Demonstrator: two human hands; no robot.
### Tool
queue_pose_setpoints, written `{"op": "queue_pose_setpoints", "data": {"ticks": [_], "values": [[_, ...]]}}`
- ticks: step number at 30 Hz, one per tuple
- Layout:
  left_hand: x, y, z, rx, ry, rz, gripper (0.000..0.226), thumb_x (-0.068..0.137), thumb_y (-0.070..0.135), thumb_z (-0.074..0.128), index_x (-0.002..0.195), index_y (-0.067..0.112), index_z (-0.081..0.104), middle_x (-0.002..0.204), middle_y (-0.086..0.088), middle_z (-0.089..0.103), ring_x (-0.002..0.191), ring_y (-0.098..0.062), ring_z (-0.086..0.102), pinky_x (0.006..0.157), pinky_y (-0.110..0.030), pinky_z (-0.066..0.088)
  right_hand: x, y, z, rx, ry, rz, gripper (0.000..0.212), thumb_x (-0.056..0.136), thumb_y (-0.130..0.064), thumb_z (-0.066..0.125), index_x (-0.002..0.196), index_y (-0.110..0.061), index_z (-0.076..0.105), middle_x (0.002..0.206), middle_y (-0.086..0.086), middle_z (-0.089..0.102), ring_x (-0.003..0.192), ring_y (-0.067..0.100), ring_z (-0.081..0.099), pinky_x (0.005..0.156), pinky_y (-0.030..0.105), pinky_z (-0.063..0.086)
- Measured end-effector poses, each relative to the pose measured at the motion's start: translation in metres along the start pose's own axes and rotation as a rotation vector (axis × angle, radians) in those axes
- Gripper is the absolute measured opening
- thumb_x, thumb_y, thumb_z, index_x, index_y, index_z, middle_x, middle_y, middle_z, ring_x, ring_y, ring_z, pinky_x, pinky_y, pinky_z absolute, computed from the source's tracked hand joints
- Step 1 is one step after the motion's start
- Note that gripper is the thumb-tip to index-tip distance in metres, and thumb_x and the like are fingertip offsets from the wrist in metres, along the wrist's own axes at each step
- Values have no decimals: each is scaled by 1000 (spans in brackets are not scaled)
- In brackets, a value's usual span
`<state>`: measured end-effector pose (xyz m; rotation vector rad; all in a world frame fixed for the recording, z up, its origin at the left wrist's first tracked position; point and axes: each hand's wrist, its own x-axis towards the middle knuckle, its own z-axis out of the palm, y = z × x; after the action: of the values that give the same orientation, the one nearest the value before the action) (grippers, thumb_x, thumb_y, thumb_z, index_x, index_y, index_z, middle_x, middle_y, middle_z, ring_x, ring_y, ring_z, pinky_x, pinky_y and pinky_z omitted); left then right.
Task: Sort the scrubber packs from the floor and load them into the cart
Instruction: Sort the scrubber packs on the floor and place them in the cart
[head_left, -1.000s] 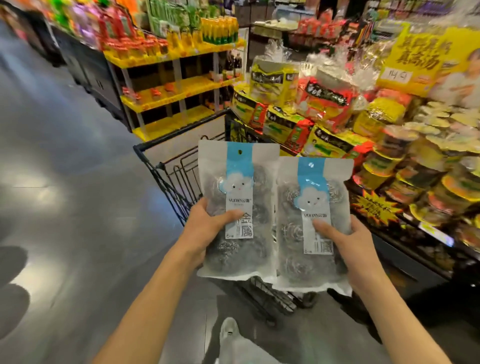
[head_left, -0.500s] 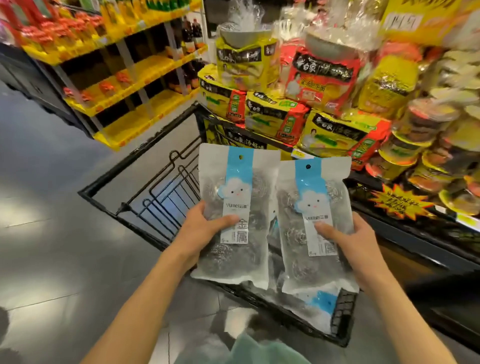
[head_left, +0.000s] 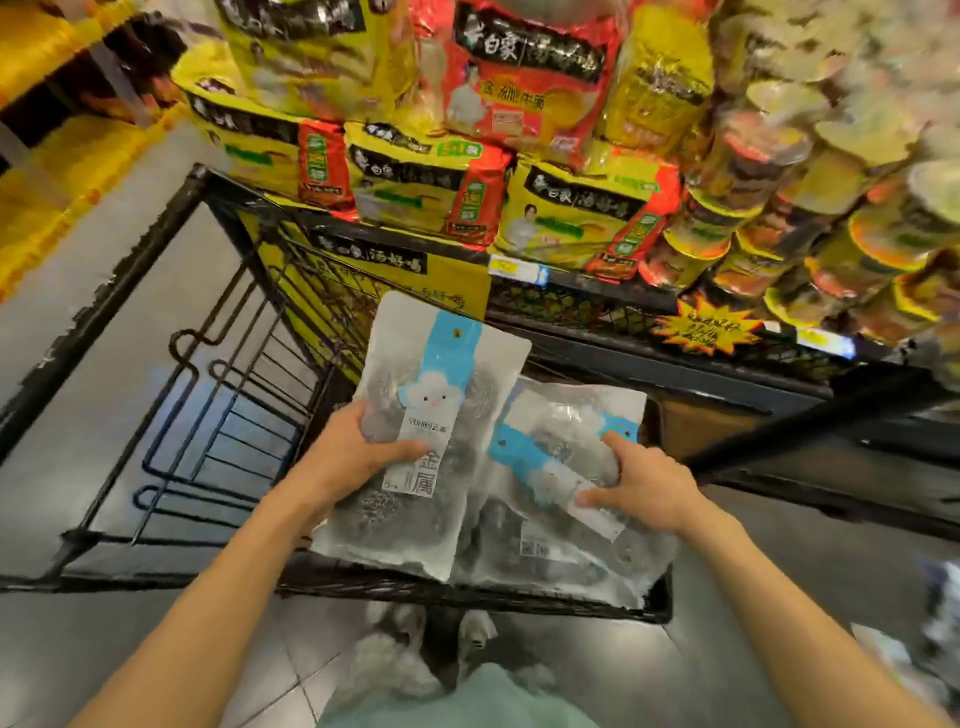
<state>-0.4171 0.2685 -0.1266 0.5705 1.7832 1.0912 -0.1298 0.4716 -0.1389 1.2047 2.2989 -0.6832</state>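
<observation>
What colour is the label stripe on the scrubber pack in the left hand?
Light blue at the top, white below, on the scrubber pack held by the left hand; head view.

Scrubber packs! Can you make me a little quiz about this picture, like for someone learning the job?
1. True or false: the left hand grips a pack.
2. What is under both packs: A) a table B) the cart C) a sink?
3. Fill in: the stripe on the right hand's pack is ____.

Key:
1. True; its thumb lies over the label.
2. B; both packs are over the black wire cart.
3. Blue; that pack is tilted, while the left one stands more upright.
</observation>
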Motion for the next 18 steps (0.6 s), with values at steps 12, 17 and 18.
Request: {"op": "queue_pose_setpoints", "data": {"ticks": [12,17,18], "values": [[42,-48,-33,366,-295,-83,56,75,20,91,118,35,60,108,24,75,100,3,71,90,-24,58,66,-18,92,-469,-350,22,70,80,-50,80,138,-29,48,147,5,55,141,35,42,116,60,27],[66,-69,-32,471,-388,-138,63,69,26,92,123,29,62,112,10,76,101,-9,73,92,-41,60,73,-4,123,-463,-139,51,63,88,-39,69,143,-23,44,147,15,46,141,38,37,118,59,27],[73,-73,-30,488,-400,-140,65,67,30,92,123,31,62,113,11,76,103,-8,73,93,-41,59,70,-1,124,-436,-80,49,63,88,-39,67,143,-21,43,148,14,45,142,38,36,119,58,26]]}}
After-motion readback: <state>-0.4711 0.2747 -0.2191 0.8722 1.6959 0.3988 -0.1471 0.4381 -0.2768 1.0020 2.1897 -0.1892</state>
